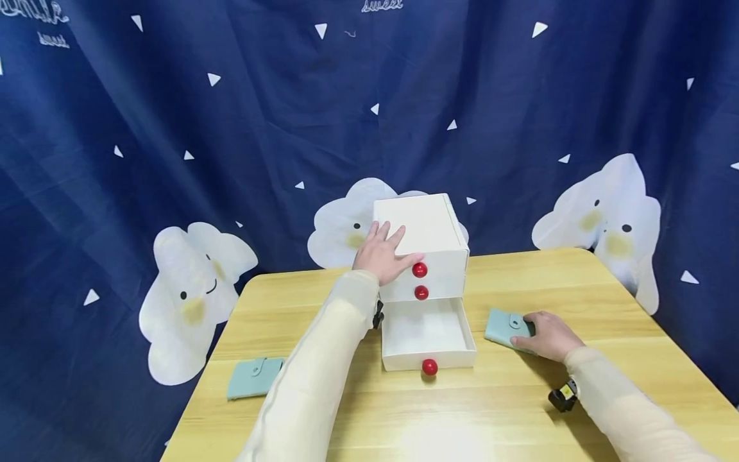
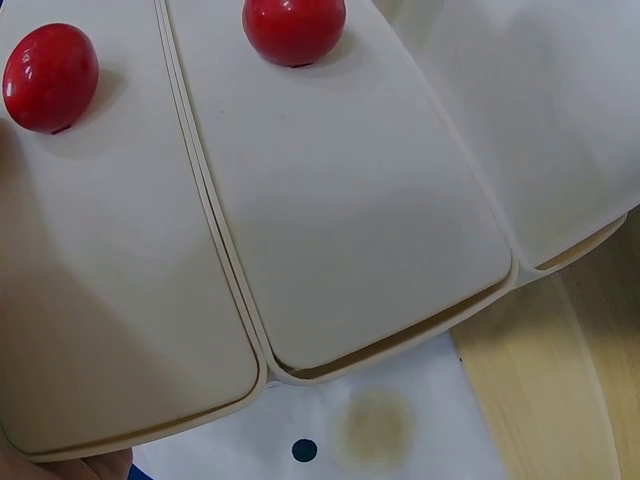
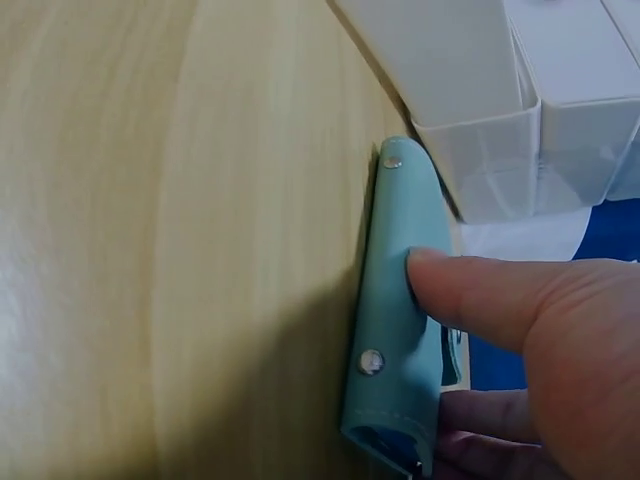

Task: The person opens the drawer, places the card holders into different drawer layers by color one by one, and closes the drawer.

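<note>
A small white drawer unit [image 1: 424, 224] stands mid-table with red knobs on its fronts. Its bottom drawer [image 1: 427, 360] is pulled out, and no contents show inside. My left hand [image 1: 382, 255] rests on the unit's upper left edge, fingers spread over the top and thumb across the front near the top red knob [image 1: 419, 270]. To the right of the unit, my right hand [image 1: 551, 336] pinches a light blue card wallet [image 3: 395, 300] with a snap strap. The thumb presses its riveted spine; the other fingers are partly hidden behind it.
A second light blue card wallet [image 1: 253, 377] lies on the left of the wooden table [image 1: 519, 410], partly covered by my left forearm. A dark blue curtain [image 1: 260, 96] with white clouds hangs right behind the table.
</note>
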{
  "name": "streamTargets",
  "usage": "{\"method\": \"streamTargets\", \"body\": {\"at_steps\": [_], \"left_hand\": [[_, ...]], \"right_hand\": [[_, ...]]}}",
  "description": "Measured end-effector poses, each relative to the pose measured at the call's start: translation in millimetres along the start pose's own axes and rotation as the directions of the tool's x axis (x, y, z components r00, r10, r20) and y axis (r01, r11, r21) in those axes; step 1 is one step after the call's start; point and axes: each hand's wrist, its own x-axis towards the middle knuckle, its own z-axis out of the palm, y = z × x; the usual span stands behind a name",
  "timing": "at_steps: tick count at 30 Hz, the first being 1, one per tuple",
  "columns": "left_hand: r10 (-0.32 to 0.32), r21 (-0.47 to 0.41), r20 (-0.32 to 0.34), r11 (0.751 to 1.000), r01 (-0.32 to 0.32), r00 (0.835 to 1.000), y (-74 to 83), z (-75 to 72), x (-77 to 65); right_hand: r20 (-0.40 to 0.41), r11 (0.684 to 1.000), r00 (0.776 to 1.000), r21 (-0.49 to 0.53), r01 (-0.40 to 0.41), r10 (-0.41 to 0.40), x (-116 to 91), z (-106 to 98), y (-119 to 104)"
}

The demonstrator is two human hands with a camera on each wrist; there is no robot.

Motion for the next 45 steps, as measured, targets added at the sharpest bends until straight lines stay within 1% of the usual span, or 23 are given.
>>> {"method": "streamTargets", "body": {"at_steps": [4,8,15,21,28,35,41,45], "left_hand": [[-0.003,0.007,0.002,1.000,0.003,1.000,1.0,1.7,0.7],[-0.003,-0.004,-0.011,1.000,0.003,1.000,1.1,1.5,1.6],[-0.010,-0.001,-0.002,1.000,0.010,1.000,-1.0,3.1,2.9],[-0.017,-0.010,-0.017,1.000,0.017,1.000,-1.1,1.4,4.6],[-0.021,0.000,-0.001,1.000,0.021,1.000,-0.2,2.1,3.3],[-0.015,0.001,-0.009,1.000,0.015,1.000,-1.7,6.0,4.6],[-0.017,0.005,-0.009,1.000,0.017,1.000,-1.5,5.4,4.3],[-0.020,0.000,-0.002,1.000,0.020,1.000,-0.8,3.8,3.4]], "right_hand": [[0.042,1.000,0.999,0.004,0.006,-0.006,1.1,-5.3,3.7],[0.082,1.000,0.996,0.008,0.017,-0.018,5.7,-11.0,7.2],[0.139,1.000,0.990,0.007,0.005,-0.006,14.5,-14.7,9.7],[0.145,1.000,0.989,0.001,0.009,-0.009,17.9,-19.0,7.4],[0.180,1.000,0.984,0.002,-0.016,0.016,20.7,-20.2,8.7],[0.205,0.999,0.978,-0.011,-0.047,0.048,20.2,-20.0,10.2],[0.195,0.999,0.980,0.011,-0.052,0.049,16.4,-24.8,7.4],[0.184,0.997,0.982,0.055,-0.049,0.038,13.3,-27.7,6.0]]}}
